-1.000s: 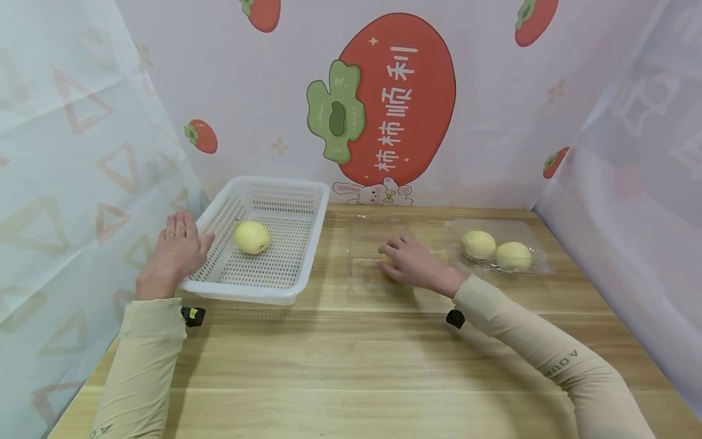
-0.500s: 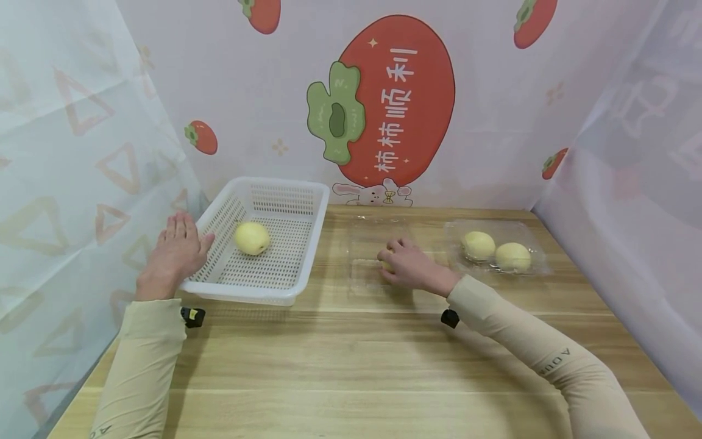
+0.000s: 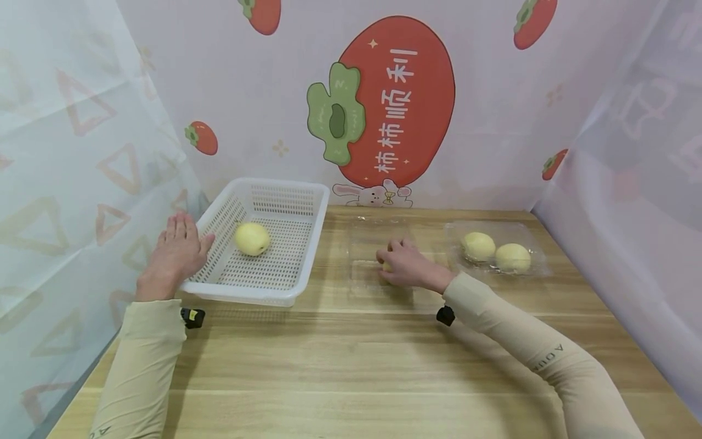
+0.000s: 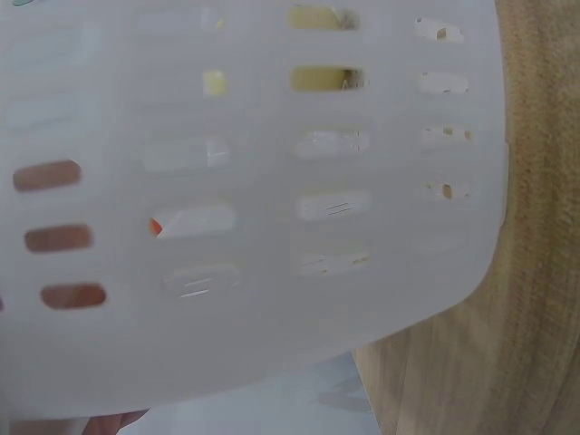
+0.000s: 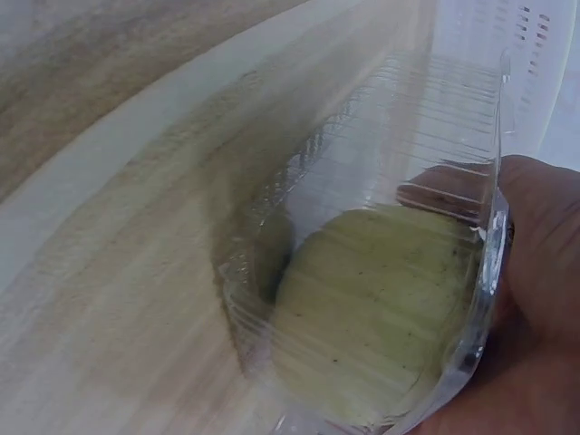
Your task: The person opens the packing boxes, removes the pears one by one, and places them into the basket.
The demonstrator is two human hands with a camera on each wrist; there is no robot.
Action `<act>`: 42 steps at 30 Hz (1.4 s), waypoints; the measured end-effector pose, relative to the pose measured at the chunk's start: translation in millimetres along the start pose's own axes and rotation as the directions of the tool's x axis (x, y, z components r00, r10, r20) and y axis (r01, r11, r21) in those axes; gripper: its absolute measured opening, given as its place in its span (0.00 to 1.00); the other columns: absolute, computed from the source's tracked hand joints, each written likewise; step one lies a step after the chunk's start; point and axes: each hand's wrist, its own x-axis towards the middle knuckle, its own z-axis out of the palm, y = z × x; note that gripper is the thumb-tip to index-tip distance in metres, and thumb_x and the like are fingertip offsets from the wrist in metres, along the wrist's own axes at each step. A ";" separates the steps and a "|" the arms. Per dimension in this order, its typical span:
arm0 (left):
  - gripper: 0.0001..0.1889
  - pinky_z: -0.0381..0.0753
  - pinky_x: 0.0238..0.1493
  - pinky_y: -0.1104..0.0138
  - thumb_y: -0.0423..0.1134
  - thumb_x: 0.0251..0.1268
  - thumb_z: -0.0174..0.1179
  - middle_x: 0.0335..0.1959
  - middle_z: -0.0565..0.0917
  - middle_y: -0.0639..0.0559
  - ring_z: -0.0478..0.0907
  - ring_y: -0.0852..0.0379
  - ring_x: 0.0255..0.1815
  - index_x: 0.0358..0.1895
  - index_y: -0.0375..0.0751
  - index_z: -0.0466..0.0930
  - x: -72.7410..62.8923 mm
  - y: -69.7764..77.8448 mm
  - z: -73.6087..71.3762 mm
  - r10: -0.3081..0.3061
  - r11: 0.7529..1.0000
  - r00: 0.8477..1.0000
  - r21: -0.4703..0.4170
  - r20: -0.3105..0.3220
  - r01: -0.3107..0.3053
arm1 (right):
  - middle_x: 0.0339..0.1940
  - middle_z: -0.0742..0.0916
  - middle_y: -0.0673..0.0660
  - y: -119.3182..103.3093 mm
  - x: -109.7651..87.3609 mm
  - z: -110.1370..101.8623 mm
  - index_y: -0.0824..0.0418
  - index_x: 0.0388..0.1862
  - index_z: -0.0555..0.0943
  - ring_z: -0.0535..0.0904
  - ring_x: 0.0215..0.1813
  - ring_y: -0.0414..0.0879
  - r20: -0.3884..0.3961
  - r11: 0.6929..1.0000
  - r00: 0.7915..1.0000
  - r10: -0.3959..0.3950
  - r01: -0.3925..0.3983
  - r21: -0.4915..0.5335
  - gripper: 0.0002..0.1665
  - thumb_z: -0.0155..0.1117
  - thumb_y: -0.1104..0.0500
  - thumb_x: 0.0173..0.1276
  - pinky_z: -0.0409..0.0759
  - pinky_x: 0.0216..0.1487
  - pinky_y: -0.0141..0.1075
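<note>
Just right of the white basket [image 3: 247,294], right hand [image 3: 410,267], fingers curled round a yellow fruit [image 5: 372,308] inside a clear box [image 5: 453,109]; at the basket's left rim, left hand [image 3: 178,253], fingers straight; inside the basket, another fruit [image 3: 252,238]; farther right of it, two fruits [image 3: 513,258] in a second box [image 3: 523,235]

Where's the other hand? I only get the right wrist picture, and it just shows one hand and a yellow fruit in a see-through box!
Observer: The left hand is at the left side of the white basket.
Operator: Ooh, is anything in the basket?
Observer: Yes, one yellow fruit lies in it.
Operator: Are there any more fruits anywhere?
Observer: Yes, two more fruits sit in a second clear box.
</note>
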 end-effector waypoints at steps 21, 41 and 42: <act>0.44 0.35 0.74 0.34 0.59 0.78 0.23 0.73 0.24 0.21 0.22 0.26 0.76 0.71 0.19 0.22 -1.9 -7.2 2.4 0.005 1.000 1.000 0.008 0.017 -0.006 | 0.42 0.84 0.58 -2.4 7.5 -11.6 0.60 0.46 0.82 0.77 0.49 0.54 0.083 0.997 0.994 -0.072 0.073 -0.009 0.16 0.66 0.53 0.63 0.67 0.66 0.57; 0.44 0.34 0.75 0.35 0.59 0.78 0.23 0.73 0.24 0.22 0.24 0.25 0.76 0.72 0.19 0.22 3.6 -6.2 3.0 0.013 1.000 1.000 0.008 0.006 -0.013 | 0.50 0.86 0.61 -4.2 13.9 -43.3 0.60 0.53 0.84 0.78 0.57 0.57 -0.028 0.989 0.989 -0.144 0.145 0.035 0.19 0.61 0.55 0.65 0.68 0.64 0.59; 0.44 0.35 0.75 0.35 0.59 0.78 0.23 0.73 0.24 0.22 0.24 0.25 0.76 0.72 0.19 0.22 3.5 -5.8 2.7 0.014 1.000 1.000 0.008 0.006 -0.014 | 0.50 0.86 0.61 -4.3 14.6 -45.5 0.60 0.52 0.84 0.78 0.58 0.57 -0.040 0.987 0.987 -0.154 0.156 0.041 0.19 0.61 0.55 0.65 0.68 0.64 0.59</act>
